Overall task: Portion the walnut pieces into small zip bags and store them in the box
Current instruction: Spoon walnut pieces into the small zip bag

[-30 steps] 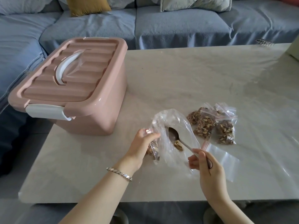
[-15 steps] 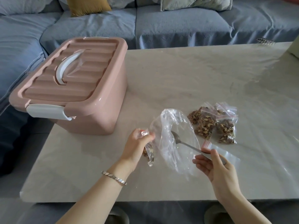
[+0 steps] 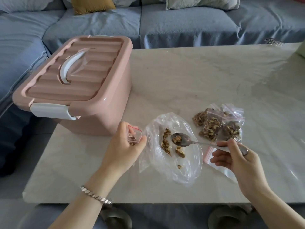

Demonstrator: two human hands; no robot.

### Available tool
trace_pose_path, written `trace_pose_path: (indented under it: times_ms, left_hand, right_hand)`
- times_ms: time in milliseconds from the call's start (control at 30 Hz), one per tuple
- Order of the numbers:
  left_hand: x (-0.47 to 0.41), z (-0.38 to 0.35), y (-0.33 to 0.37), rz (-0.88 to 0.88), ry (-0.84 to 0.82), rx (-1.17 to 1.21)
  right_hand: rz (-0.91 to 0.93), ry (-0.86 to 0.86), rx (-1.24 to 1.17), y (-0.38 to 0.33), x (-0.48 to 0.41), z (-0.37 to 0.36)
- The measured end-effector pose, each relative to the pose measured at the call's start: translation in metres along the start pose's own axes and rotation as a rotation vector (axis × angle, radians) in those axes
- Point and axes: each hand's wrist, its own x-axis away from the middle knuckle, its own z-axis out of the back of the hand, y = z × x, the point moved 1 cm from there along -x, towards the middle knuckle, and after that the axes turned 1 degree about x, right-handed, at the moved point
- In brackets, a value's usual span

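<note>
Grips a small zip bag (image 3: 135, 135) in the left hand's (image 3: 123, 148) curled fingers, lower centre; pinches a spoon (image 3: 186, 141) of walnut pieces (image 3: 177, 139) in the right hand (image 3: 237, 157) over a clear bag (image 3: 183, 171); filled bags (image 3: 219, 124) centre right; lidded pink box (image 3: 79, 83) upper left on the bench (image 3: 198, 76).

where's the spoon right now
In the head view the spoon is right of centre, held by the right hand, its bowl carrying walnut pieces over the open clear bag.

Box (image 3: 92, 100): pink, ribbed lid, white handle (image 3: 70, 67) and latch (image 3: 51, 111). Table (image 3: 189, 76): pale marbled grey; sofa (image 3: 181, 25) blue, far cushion (image 3: 92, 4) mustard. Walnuts (image 3: 212, 125) brown in clear bags with red zip strips; spoon (image 3: 183, 141) and bracelet (image 3: 95, 195) silver.
</note>
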Motion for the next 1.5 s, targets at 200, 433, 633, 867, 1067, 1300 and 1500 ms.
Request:
trace_pose_path:
  times_ms: [200, 433, 633, 867, 1067, 1300, 1500]
  left_hand:
    - [-0.007, -0.020, -0.002, 0.338, -0.237, 0.075]
    - [-0.014, -0.039, 0.014, 0.307, -0.373, 0.087]
    - [-0.014, -0.047, 0.013, 0.302, -0.395, 0.091]
    - [-0.014, -0.041, 0.010, 0.297, -0.309, 0.138]
    - [-0.014, -0.023, 0.009, 0.256, -0.211, 0.038]
    - [0.004, -0.003, 0.033, -0.062, -0.054, -0.217]
    - [0.015, -0.020, 0.071, -0.191, -0.089, -0.206]
  right_hand:
    - [0.044, 0.019, 0.126, 0.023, 0.002, -0.022]
    - [0.047, -0.005, 0.105, 0.043, 0.011, -0.052]
    - [-0.108, -0.005, -0.130, 0.040, 0.008, -0.049]
    - [-0.224, -0.026, -0.253, 0.040, 0.004, -0.028]
    - [-0.236, -0.046, -0.287, 0.031, -0.002, -0.008]
    - [-0.057, -0.050, -0.122, -0.008, -0.005, 0.012]
    - [0.091, -0.042, -0.101, -0.064, -0.010, 0.013]
